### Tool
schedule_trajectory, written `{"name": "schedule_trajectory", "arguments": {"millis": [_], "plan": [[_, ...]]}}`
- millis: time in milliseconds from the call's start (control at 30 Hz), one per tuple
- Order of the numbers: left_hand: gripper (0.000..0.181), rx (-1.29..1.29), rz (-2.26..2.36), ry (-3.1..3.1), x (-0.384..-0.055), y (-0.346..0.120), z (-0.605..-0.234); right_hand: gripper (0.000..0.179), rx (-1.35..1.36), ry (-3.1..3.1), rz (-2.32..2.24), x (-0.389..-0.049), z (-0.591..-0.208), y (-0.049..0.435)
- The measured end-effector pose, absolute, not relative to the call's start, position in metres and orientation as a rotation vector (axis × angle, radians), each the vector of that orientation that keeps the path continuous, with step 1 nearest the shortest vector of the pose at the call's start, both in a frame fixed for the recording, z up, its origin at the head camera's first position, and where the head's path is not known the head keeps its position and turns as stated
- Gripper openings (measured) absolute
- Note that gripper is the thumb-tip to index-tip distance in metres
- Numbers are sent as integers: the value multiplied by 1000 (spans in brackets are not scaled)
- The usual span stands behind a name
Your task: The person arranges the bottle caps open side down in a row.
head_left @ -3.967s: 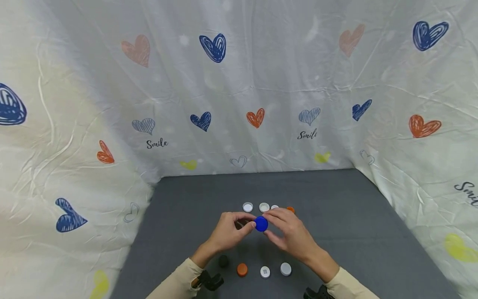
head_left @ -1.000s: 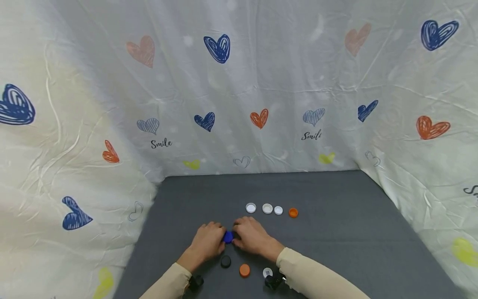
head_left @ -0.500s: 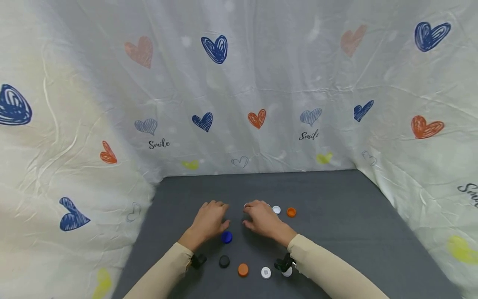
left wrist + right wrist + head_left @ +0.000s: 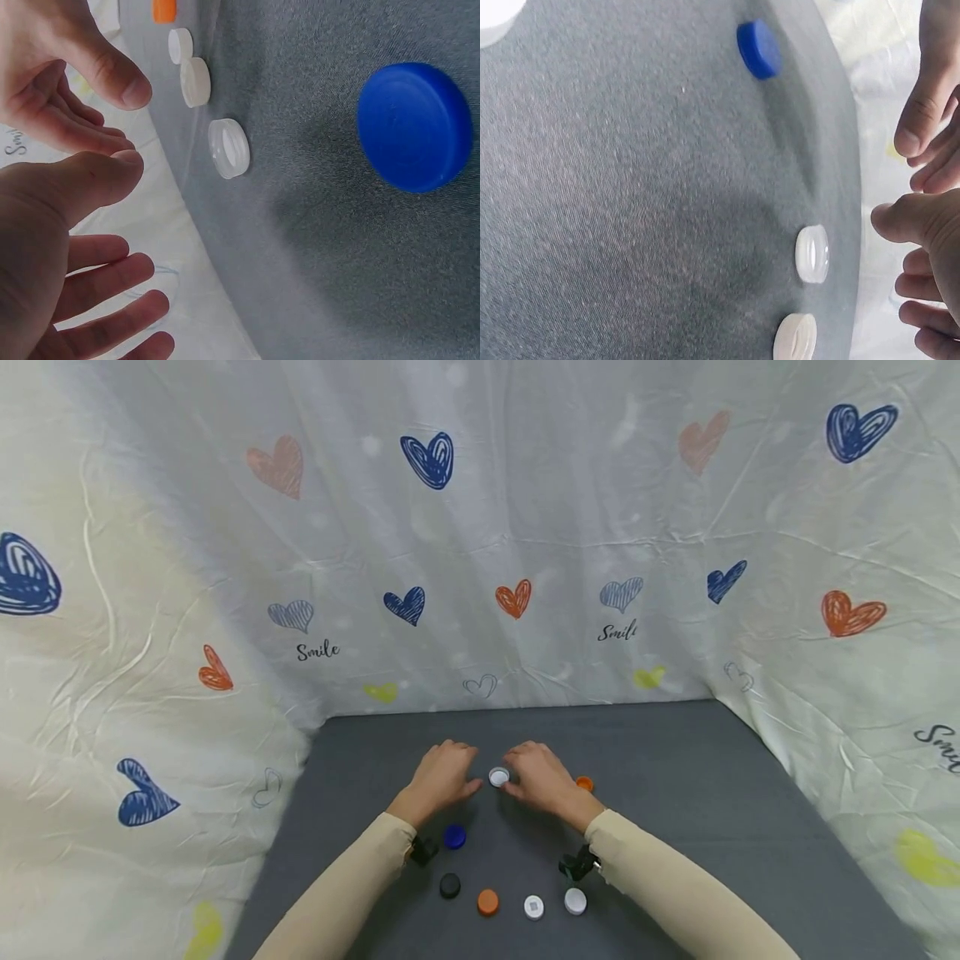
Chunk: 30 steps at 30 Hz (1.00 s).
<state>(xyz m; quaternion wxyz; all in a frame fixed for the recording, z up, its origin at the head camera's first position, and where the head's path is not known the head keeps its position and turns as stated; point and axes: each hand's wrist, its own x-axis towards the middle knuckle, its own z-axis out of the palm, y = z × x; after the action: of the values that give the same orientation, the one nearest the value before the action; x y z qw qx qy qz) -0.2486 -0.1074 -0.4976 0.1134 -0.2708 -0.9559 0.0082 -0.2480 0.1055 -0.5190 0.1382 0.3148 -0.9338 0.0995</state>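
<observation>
Both hands hover over the grey table with nothing in them, fingers loosely bent. Between them lies an upturned translucent white bottle cap (image 4: 498,777). The left hand (image 4: 441,779) is just left of that cap, and the right hand (image 4: 542,777) is at its right, close enough in the head view that contact cannot be told; both wrist views show the fingers apart from it. A blue bottle cap (image 4: 454,837) lies top up, nearer the body than the left hand. Two more upturned white caps, a cream-white one (image 4: 196,82) and a smaller one (image 4: 180,46), are hidden behind the right hand in the head view.
An upturned orange cap (image 4: 584,783) lies right of the right hand. Nearer the body runs a row: a black cap (image 4: 450,886), an orange cap (image 4: 487,902), a small white cap (image 4: 533,907) and a larger white cap (image 4: 575,901). A heart-printed curtain (image 4: 555,552) surrounds the table.
The hands first held the blue cap, set it down above the black cap and let go. Since then both hands have moved away from the body, to either side of the translucent cap.
</observation>
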Motion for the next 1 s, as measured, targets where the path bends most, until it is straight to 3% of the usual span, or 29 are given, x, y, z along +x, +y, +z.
{"name": "schedule_trajectory", "arguments": {"millis": [267, 467, 1000], "plan": [[53, -783, 8, -2895, -265, -99, -512, 40, 891, -2760, 274, -257, -528, 106], [40, -775, -29, -2943, -273, -93, -521, 38, 895, -2764, 291, -261, -534, 105], [26, -740, -81, -3041, -284, -78, -534, 25, 856, -2813, 295, -274, -554, 103]]}}
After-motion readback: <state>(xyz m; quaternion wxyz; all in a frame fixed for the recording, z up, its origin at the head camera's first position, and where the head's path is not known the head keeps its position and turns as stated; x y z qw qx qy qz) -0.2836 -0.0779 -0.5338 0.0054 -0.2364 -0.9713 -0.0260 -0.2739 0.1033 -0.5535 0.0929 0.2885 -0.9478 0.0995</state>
